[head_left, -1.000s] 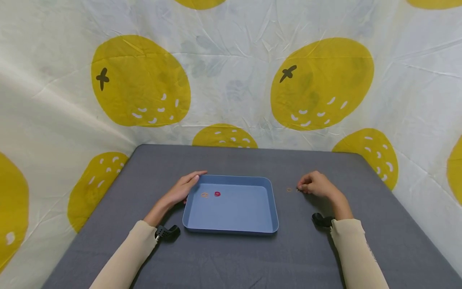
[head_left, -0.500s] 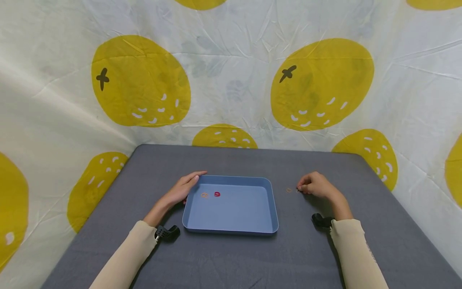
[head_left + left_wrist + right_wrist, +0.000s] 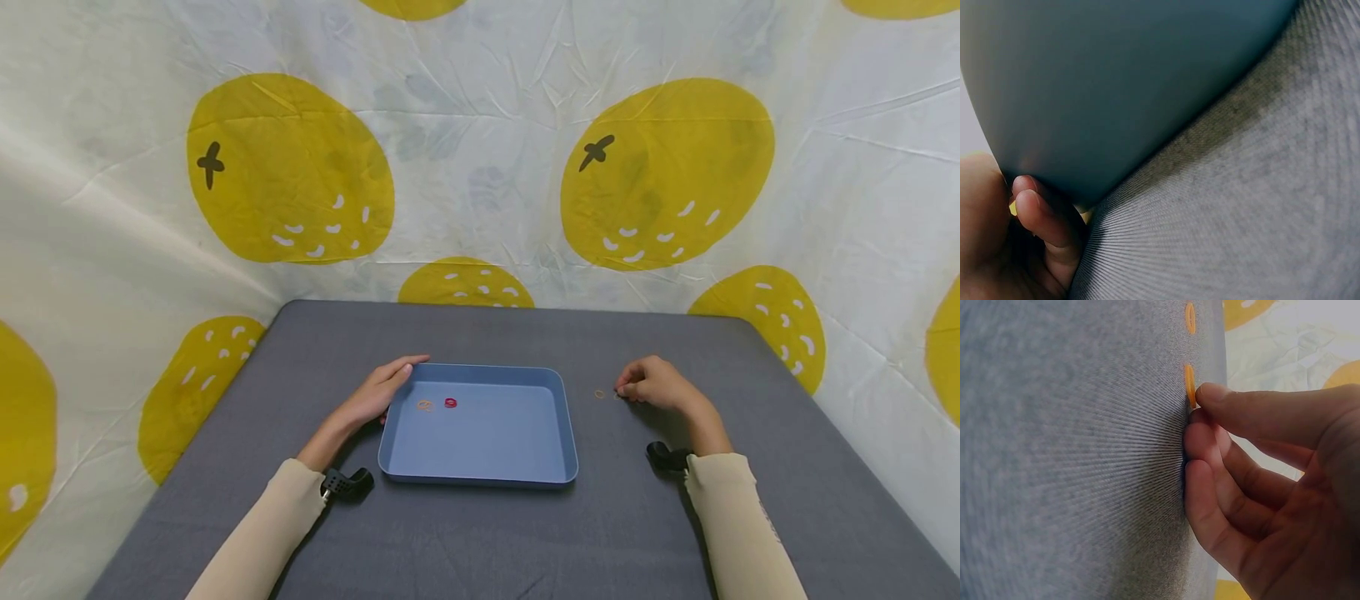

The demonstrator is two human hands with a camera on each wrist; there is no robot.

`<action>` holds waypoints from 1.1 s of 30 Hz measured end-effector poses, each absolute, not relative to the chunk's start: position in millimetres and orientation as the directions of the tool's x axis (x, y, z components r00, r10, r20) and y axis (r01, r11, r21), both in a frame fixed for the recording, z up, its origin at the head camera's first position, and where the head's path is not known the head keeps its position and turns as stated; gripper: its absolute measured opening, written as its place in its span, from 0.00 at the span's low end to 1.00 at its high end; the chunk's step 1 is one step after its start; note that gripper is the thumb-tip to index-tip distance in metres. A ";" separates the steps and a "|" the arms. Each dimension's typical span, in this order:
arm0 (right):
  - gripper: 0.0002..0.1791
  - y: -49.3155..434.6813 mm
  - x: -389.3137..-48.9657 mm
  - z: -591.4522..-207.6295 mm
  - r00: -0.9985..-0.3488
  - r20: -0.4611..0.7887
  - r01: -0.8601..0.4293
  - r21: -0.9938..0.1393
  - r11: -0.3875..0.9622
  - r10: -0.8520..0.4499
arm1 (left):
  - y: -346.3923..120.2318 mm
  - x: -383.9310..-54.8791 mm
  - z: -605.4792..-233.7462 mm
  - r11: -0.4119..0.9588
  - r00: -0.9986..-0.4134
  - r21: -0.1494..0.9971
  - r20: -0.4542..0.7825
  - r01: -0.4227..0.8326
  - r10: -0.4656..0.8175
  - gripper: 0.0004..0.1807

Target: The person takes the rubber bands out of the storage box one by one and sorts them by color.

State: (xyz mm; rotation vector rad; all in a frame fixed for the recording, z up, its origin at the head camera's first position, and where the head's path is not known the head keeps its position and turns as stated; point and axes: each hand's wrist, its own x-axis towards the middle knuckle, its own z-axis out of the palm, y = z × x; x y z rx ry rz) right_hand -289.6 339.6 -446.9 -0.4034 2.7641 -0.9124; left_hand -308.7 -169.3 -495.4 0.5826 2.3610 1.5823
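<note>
Orange band [image 3: 1189,386] seemingly pinched near tray [image 3: 487,442]

Looks like a curtained-off tabletop recording booth; can't tell if the building around it is a home, lab or office. Evidence: creased white cloth [image 3: 480,67] wraps the far side plus left and right, printed with big yellow fruit shapes [image 3: 291,167], and fills the whole background past the table edge. Single table [image 3: 480,542], grey, rounded far corners, fine ribbed fabric surface in both wrist close-ups. Black wrist-worn camera units [image 3: 348,485] at both sleeve cuffs [image 3: 720,479] fit a capture setup
</note>
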 end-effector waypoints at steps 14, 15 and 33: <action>0.06 337.1 -289.7 -445.6 -0.949 -0.112 -0.178 -0.583 0.793 -0.295 | -169.8 -305.5 -492.4 0.338 -0.895 0.921 0.022 0.191 0.446 0.25; 0.06 337.0 -289.6 -445.4 -0.949 -0.113 -0.177 -0.583 0.793 -0.295 | -170.1 -305.2 -492.7 0.340 -0.895 0.920 0.024 0.195 0.446 0.25; 0.06 338.0 -282.9 -442.4 -0.949 -0.098 -0.177 -0.617 0.767 -0.298 | -168.8 -306.3 -496.7 0.355 -0.897 0.912 0.032 0.207 0.440 0.26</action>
